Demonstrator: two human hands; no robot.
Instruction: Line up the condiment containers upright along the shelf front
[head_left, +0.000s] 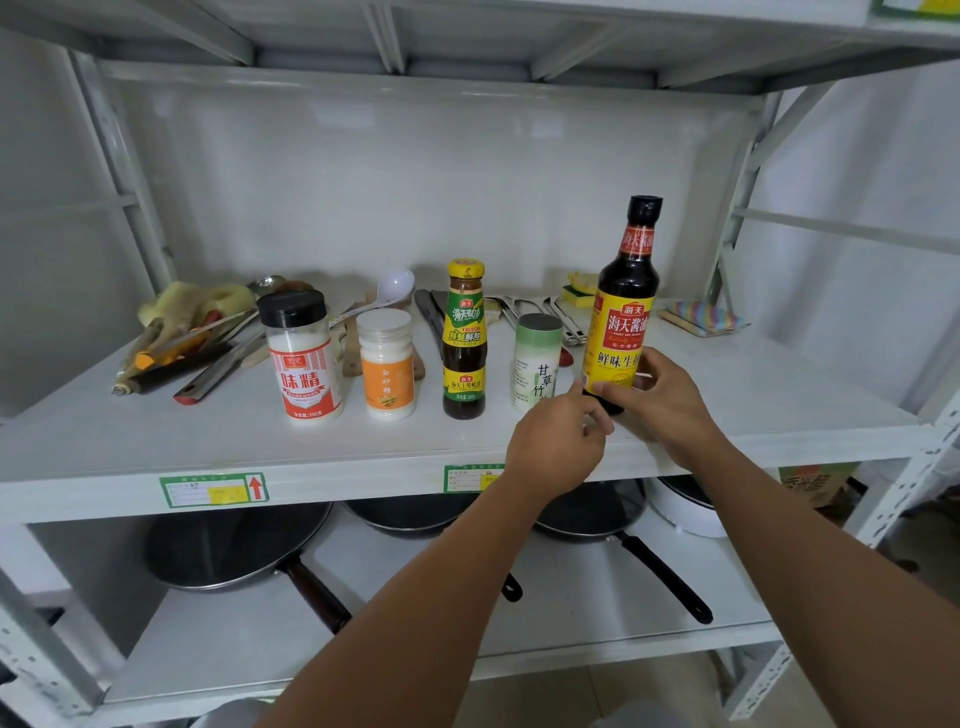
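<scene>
Several condiment containers stand upright in a row on the white shelf (156, 441). From the left: a black-capped seasoning jar with a red label (304, 358), a white jar with an orange label (387, 366), a dark sauce bottle with a yellow cap (464, 343), a green-lidded white shaker (536, 364), and a tall soy sauce bottle (626, 306). My right hand (662, 400) grips the soy sauce bottle's base. My left hand (556, 447) is just left of it, fingertips pinched at the bottle's bottom edge, partly covering the shaker's lower corner.
Behind the row lie knives and utensils (192, 353), a white ladle (389, 291), metal tongs (550, 317), a yellow sponge (582, 291) and a striped cloth (701, 317). Black pans (239, 551) and a white pot (685, 512) sit on the lower shelf.
</scene>
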